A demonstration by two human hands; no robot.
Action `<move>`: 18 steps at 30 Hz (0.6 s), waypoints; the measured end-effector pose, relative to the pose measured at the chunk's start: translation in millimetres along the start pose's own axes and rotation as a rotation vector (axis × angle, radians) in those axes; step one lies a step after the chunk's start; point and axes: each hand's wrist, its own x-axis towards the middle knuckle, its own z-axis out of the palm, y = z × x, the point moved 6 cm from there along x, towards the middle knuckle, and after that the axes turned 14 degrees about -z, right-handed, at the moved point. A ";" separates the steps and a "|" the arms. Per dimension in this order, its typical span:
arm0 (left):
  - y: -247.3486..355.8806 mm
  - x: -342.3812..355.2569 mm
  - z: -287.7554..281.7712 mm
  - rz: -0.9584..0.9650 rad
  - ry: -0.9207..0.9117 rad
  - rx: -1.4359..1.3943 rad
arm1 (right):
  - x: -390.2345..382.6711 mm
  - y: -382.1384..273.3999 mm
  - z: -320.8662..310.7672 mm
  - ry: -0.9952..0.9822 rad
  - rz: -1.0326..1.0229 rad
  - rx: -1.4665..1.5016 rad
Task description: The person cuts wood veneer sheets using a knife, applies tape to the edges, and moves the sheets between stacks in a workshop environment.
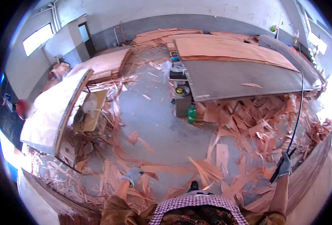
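Observation:
My left hand [133,175], in a grey glove, hangs low over the scrap-strewn floor. Its fingers are loosely bent and apart, with nothing visible in them. Out to the right, my right hand [285,166], also gloved, is closed around a dark, slim handle [275,174]. From that hand a long, thin, dark rod or line [300,103] rises in a slight curve toward the upper right; whether it is stiff or a hose I cannot tell. Torn reddish wood veneer scraps [245,183] lie under and around both hands.
A large dark-topped table [241,80] ahead right carries a stack of veneer sheets [230,48]. By its corner stands a green bottle [191,114]. At left are a pale tilted panel [53,108] and another sheet stack [102,63]. Board edges [312,176] flank me.

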 end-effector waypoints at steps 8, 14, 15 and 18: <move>-174.8 -149.9 93.9 -1.083 -0.195 -0.358 | 104.8 45.4 349.2 -0.255 0.132 0.224; -197.6 -49.2 71.2 -1.137 -0.300 -0.421 | 78.0 88.8 590.8 -0.417 0.228 0.252; -205.8 -29.1 61.9 -1.104 -0.289 -0.409 | 51.3 83.7 628.8 -0.543 0.281 0.221; -232.7 60.7 19.3 -0.706 -0.179 -0.034 | -15.9 81.9 724.1 -0.804 0.387 0.168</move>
